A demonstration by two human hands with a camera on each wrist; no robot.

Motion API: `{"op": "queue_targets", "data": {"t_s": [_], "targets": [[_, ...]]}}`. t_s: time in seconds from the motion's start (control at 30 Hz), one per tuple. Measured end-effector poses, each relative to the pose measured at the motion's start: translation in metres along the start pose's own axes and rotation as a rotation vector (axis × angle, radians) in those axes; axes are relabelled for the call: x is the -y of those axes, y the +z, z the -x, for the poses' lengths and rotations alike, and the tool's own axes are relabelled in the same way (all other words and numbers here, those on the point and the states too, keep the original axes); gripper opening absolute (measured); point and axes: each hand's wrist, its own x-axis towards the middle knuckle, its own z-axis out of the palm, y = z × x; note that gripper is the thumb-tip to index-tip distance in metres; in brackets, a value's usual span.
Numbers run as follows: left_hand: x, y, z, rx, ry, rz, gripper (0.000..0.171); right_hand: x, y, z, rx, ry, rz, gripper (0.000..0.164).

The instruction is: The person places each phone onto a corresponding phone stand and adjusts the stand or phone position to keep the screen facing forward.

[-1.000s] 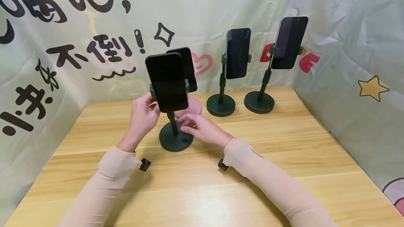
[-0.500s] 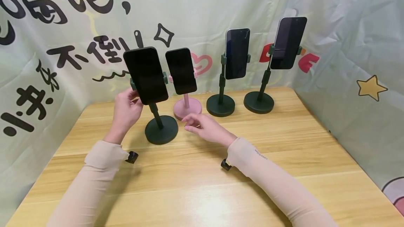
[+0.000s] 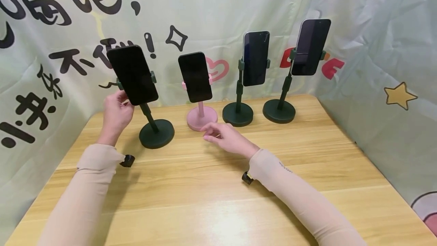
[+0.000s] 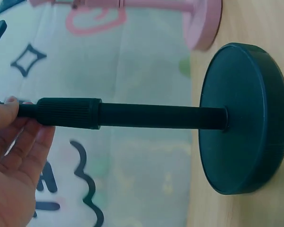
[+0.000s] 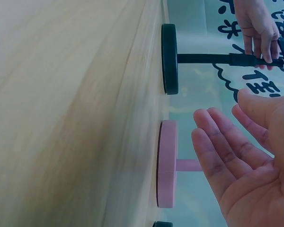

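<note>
A dark green phone stand [image 3: 156, 133] holding a black phone [image 3: 133, 75] is at the left of the row. My left hand [image 3: 117, 111] grips its pole just below the phone; in the left wrist view thumb and fingers [image 4: 31, 142] close round the thin upper rod above the ribbed collar. My right hand [image 3: 230, 138] is in front of the pink phone stand [image 3: 202, 118], holding nothing, its fingers loosely bent. The right wrist view shows its palm [image 5: 255, 175] beside the pink stand's pole. The pink stand carries a smaller black phone [image 3: 195, 77].
Two more dark green stands [image 3: 238, 114] [image 3: 279, 111] with phones [image 3: 256, 58] [image 3: 311, 47] stand to the right along the back of the wooden table [image 3: 191, 200]. A printed cloth backdrop [image 3: 211, 7] hangs close behind and at both sides.
My left hand has shifted the dark green stand left and back, out from in front of the pink stand, which now shows fully. My right hand has moved slightly right, away from it.
</note>
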Motion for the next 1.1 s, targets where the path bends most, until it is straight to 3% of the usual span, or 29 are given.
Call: {"op": "queue_targets", "data": {"t_s": [0.3,0.43,0.6,0.83,1.1], "targets": [[0.026,-0.021,-0.014,-0.077,0.015,-0.028,0.021,-0.009,-0.001,0.003,-0.015,-0.001,0.002,0.025],[0.038,-0.032,-0.017,-0.102,-0.003,-0.055,0.021,-0.013,-0.002,0.007,-0.02,0.019,0.006,0.023],[0.045,-0.04,-0.016,-0.133,-0.04,-0.024,0.018,-0.019,-0.008,0.015,-0.024,0.042,0.004,0.027],[0.04,-0.038,-0.005,-0.123,-0.045,-0.076,0.015,-0.031,-0.027,0.025,-0.053,0.057,-0.004,0.03],[0.039,-0.032,0.018,-0.103,-0.027,-0.199,0.022,-0.043,-0.06,0.04,-0.169,0.088,0.017,0.029]]}}
